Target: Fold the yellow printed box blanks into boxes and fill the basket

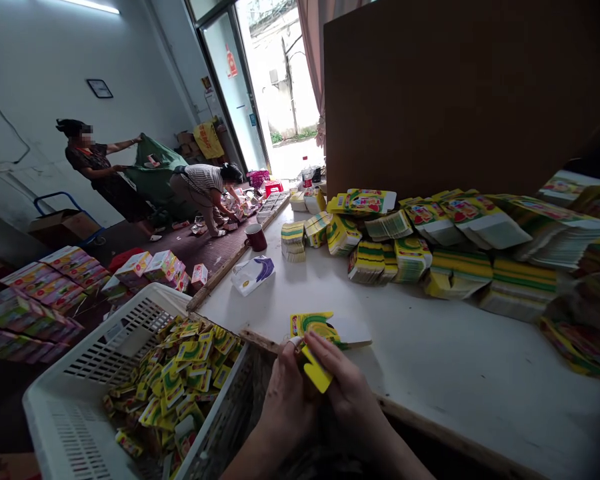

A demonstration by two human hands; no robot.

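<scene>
At the table's near edge, my left hand (286,390) and my right hand (350,383) come together around a small yellow carton (319,375). The fingers of both hands are closed on it, and much of it is hidden between them. A light band, perhaps tape, shows on a left fingertip. Just beyond my fingertips, a few flat yellow and green carton blanks (347,331) lie on the white table (395,360). Left of my hands, a white plastic crate (75,400) holds a heap of small yellow cartons (180,373).
Stacks of carton blanks (460,273) line the table's back, before a large brown board (445,100). A tissue pack (253,275) and a dark red mug (255,237) stand at its left. Pink boxes (55,280) sit on the floor. Two people (105,167) work near the door.
</scene>
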